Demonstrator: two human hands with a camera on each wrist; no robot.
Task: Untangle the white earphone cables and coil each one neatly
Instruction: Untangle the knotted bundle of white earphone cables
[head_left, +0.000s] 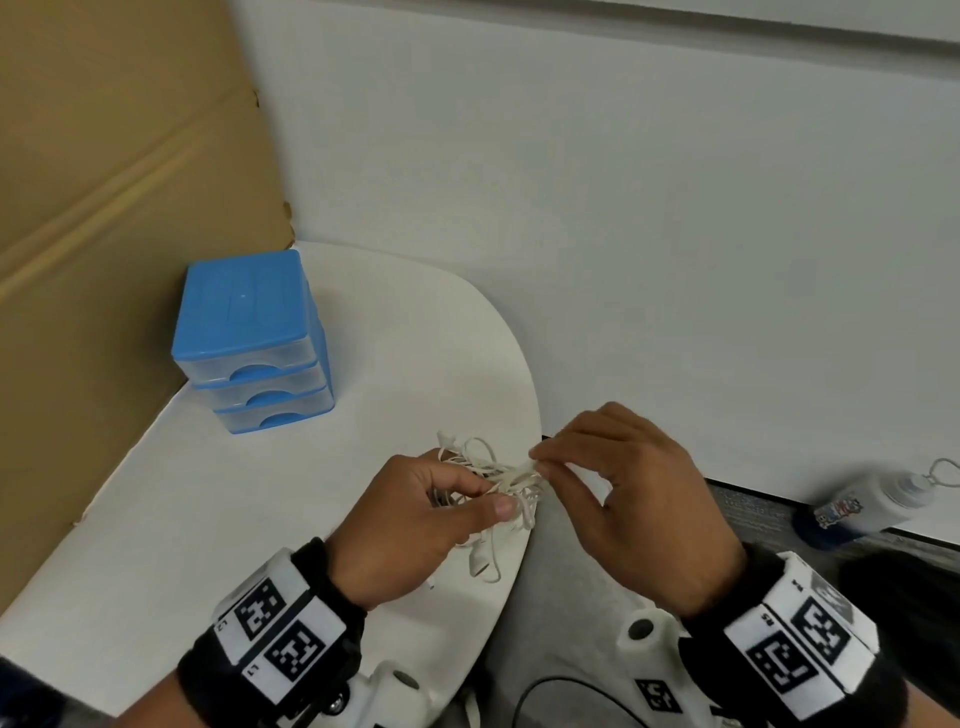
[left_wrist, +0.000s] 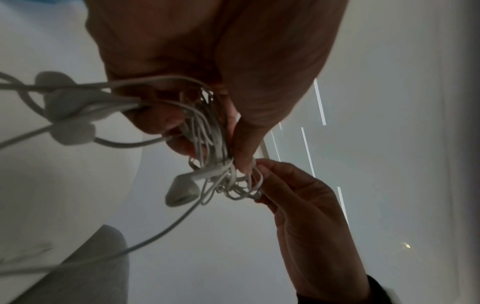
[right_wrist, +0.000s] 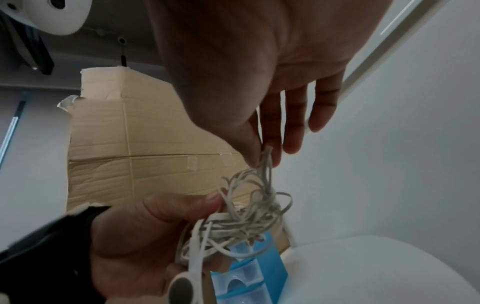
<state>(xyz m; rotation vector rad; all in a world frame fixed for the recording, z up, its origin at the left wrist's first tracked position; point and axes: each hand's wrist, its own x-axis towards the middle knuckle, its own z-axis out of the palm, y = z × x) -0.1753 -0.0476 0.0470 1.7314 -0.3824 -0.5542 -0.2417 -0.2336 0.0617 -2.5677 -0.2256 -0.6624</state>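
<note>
— Looking around the table (head_left: 260, 519), what do you see?

— A blue box of drawers (head_left: 252, 340) sits at about ten o'clock from the hands. It has three drawers, one on top of the other. A big brown cardboard sheet (head_left: 119, 208) stands behind it, at nine to eleven o'clock. A white bottle (head_left: 862, 506) with a blue bottom lies on its side on the floor at three o'clock. A thin black wire (head_left: 566, 686) lies on the floor at six o'clock. Nothing sits between the hands and the drawers.

— How many hands? How many cables?

— Two hands. Each wrist has a black band with black and white square marks. The earphone cables (head_left: 498, 480) are one white messy ball, so I cannot count the cables. In the left wrist view I can see one earbud (left_wrist: 182, 192) hanging under the ball.

— Where is the ball?

— Up in the air, just over the table's round edge, between the two hands. The left hand (head_left: 415, 525) has its thumb and fingers curled round the ball, at its eight o'clock side. The right hand (head_left: 634, 499) is at its three o'clock side. Its thumb and first finger pinch a bit of the cables, and its other fingers stay loose and nearly straight. A few loops hang down under the left hand to the table.
</note>
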